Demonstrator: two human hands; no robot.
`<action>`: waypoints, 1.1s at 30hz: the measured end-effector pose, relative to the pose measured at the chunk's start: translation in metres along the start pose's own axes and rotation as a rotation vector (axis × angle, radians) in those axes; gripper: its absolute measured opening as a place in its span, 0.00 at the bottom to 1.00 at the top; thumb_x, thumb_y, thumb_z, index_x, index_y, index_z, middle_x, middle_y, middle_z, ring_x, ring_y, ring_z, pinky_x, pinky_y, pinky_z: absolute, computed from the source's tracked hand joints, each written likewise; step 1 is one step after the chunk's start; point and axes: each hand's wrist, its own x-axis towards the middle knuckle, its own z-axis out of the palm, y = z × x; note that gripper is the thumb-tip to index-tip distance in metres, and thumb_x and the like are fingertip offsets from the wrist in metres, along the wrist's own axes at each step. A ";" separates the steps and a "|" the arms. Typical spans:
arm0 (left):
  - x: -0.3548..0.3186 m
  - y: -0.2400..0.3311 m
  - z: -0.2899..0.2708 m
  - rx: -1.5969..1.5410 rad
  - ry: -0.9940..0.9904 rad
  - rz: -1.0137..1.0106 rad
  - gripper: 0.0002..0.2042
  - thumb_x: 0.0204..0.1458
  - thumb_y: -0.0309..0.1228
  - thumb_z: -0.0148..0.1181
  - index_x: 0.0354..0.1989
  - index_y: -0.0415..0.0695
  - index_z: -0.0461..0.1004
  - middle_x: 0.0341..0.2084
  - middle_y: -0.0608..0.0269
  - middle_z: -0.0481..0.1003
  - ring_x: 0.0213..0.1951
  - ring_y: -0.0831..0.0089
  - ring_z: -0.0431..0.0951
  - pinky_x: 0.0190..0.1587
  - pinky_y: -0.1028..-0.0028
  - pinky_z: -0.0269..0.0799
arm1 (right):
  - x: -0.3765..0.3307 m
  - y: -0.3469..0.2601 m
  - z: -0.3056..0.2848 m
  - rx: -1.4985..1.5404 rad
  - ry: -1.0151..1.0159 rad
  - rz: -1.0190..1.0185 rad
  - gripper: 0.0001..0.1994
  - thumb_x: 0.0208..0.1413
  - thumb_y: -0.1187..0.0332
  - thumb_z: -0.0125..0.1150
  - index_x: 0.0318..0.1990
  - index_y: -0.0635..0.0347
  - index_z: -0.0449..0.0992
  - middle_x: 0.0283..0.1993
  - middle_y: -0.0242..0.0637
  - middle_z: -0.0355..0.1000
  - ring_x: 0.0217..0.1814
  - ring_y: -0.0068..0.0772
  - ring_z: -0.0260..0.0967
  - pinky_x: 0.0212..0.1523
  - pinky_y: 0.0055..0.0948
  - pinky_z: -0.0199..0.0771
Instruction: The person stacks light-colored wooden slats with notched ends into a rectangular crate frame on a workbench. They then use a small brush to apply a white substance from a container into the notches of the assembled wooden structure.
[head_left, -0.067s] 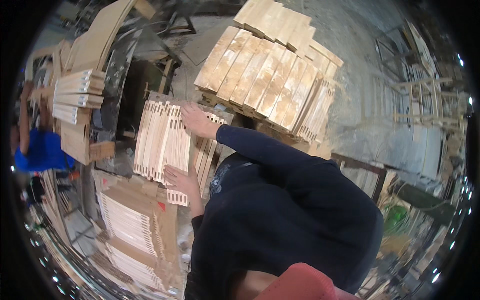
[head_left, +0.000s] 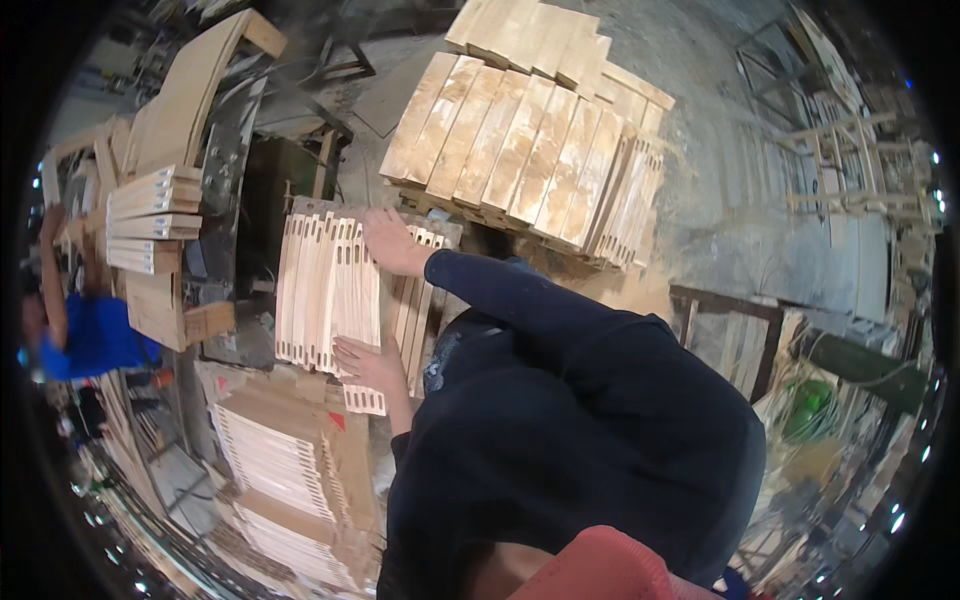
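A row of pale slotted wooden slats (head_left: 325,290) lies side by side on a stack in front of me. My right hand (head_left: 388,243) rests flat on the far ends of the slats, its dark sleeve stretched out behind it. At the near ends of the same slats, my left hand (head_left: 363,363) has its fingers curled over them. One short slotted piece (head_left: 364,399) sticks out just below the left hand. My dark sweater (head_left: 570,440) fills the lower middle of the view.
A large pile of light wooden boards (head_left: 520,150) lies beyond the slats. More stacked slotted frames (head_left: 270,465) sit lower left, and stacked planks (head_left: 150,215) are at left. A person in a blue top (head_left: 90,340) works at the far left. Wooden chair frames (head_left: 850,170) stand at right.
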 end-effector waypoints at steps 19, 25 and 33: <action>-0.008 -0.008 0.005 -0.126 -0.005 0.015 0.58 0.41 0.52 0.71 0.75 0.39 0.40 0.69 0.43 0.53 0.70 0.44 0.52 0.68 0.39 0.42 | -0.407 0.098 -0.133 -0.260 -0.432 1.558 0.19 0.57 0.62 0.51 0.51 0.60 0.78 0.52 0.58 0.75 0.56 0.61 0.73 0.55 0.51 0.73; -0.013 -0.005 0.000 -0.116 -0.041 0.013 0.58 0.42 0.53 0.70 0.74 0.39 0.39 0.68 0.43 0.53 0.69 0.46 0.53 0.68 0.40 0.45 | -0.398 0.148 -0.112 -0.099 -0.530 1.198 0.18 0.56 0.60 0.51 0.48 0.59 0.80 0.49 0.54 0.77 0.56 0.55 0.73 0.56 0.45 0.73; 0.022 -0.020 -0.012 -0.058 -0.313 0.019 0.64 0.32 0.58 0.73 0.74 0.38 0.41 0.63 0.38 0.56 0.67 0.46 0.57 0.64 0.44 0.57 | -0.269 0.094 -0.123 0.510 -0.068 0.915 0.15 0.61 0.58 0.58 0.49 0.57 0.78 0.49 0.45 0.79 0.51 0.43 0.77 0.53 0.37 0.75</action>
